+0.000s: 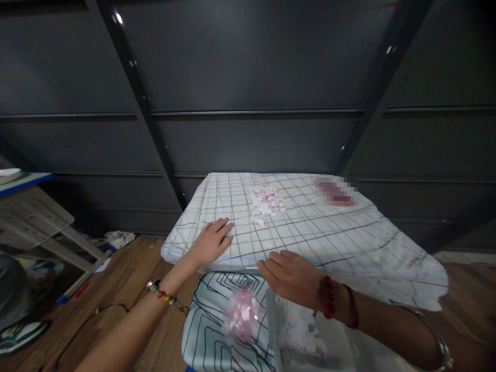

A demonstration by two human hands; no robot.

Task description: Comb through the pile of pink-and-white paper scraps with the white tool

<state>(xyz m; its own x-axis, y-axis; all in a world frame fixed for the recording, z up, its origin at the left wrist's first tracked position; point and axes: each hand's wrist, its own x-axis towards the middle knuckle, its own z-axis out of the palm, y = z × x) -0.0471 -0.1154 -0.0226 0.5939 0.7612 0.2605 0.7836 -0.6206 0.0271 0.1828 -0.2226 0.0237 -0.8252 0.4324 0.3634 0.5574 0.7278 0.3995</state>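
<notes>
My left hand (212, 243) lies flat with its fingers stretched out on the near left part of a white checked cloth (294, 227) that covers the table. Beyond its fingertips is a loose heap of small white and pink paper pieces (266, 201). My right hand (292, 276) is closed at the cloth's near edge, its fingers curled under. What it holds, if anything, is hidden. Below that hand stands a clear plastic box (273, 336) with white scraps (298, 325) inside, partly covered by my forearm.
A clear bag of pink and white pieces (243, 315) sits on a patterned stool seat (201, 330) left of the box. A blurred-out reddish item (335, 192) lies at the table's back right. A dark panelled wall (256, 144) stands behind; a cable (85, 318) crosses the floor.
</notes>
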